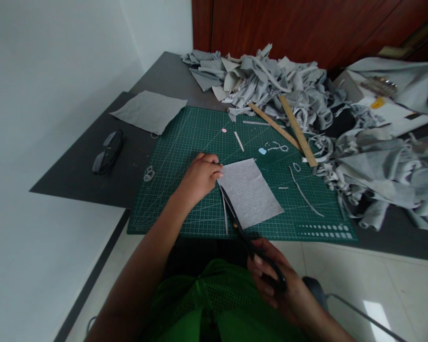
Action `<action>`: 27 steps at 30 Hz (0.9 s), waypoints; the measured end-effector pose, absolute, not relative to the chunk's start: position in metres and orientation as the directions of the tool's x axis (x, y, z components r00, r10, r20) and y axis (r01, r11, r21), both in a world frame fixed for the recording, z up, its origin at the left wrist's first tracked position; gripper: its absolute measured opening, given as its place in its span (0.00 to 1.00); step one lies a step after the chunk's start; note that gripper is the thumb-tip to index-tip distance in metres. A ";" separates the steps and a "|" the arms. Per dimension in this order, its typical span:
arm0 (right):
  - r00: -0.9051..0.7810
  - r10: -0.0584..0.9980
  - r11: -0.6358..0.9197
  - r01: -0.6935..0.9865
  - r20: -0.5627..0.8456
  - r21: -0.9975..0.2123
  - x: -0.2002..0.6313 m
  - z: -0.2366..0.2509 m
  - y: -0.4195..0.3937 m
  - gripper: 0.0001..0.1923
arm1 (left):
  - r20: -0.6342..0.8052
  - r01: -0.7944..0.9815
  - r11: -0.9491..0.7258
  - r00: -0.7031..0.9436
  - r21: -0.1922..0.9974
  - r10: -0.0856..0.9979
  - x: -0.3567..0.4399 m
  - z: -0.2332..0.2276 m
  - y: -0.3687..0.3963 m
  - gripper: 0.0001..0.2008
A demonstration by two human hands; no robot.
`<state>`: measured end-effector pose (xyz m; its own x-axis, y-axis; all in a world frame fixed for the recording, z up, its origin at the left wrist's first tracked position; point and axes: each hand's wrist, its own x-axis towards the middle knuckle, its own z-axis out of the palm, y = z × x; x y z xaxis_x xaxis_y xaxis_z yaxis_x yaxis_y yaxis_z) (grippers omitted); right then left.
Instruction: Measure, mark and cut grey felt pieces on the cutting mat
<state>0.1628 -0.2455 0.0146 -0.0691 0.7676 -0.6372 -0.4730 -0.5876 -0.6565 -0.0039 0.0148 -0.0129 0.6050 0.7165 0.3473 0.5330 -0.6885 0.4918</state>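
A: Near the front edge of the green cutting mat, what is in hand?

B: Right hand: fingers closed through the handles of black scissors. Blades lie along the left edge of a grey fabric rectangle, with a thin cut strip just beside them.

A: Left hand?

B: Left hand: fingers curled together, fingertips pinching the rectangle's far left corner against the mat.

A: Rectangle location?

B: Flat on the mat, front centre, tilted to the grid lines.

A: Surroundings?

B: Two wooden rulers lie crossed at the mat's far right corner, touching a pile of grey fabric scraps. A second grey square sits on the dark tabletop beyond the mat's far left corner. Dark glasses rest near the tabletop's left edge.
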 end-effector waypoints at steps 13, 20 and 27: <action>-0.065 0.767 -0.589 -0.463 -0.638 -0.662 0.161 0.015 -0.245 0.26 | 0.334 0.534 -0.685 0.611 0.496 0.718 -0.003 -0.012 0.015 0.06; -0.061 0.759 -0.596 -0.468 -0.649 -0.653 0.159 0.014 -0.247 0.28 | 0.336 0.535 -0.683 0.607 0.497 0.720 -0.004 -0.012 0.015 0.06; -0.048 0.749 -0.608 -0.446 -0.661 -0.657 0.158 0.016 -0.245 0.29 | 0.329 0.534 -0.687 0.616 0.494 0.716 -0.004 -0.011 0.015 0.07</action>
<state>0.1584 -0.2452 0.0158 -0.0476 0.7488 -0.6611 -0.4459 -0.6082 -0.6568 -0.0037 0.0150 -0.0106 0.6161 0.7157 0.3291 0.5339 -0.6865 0.4936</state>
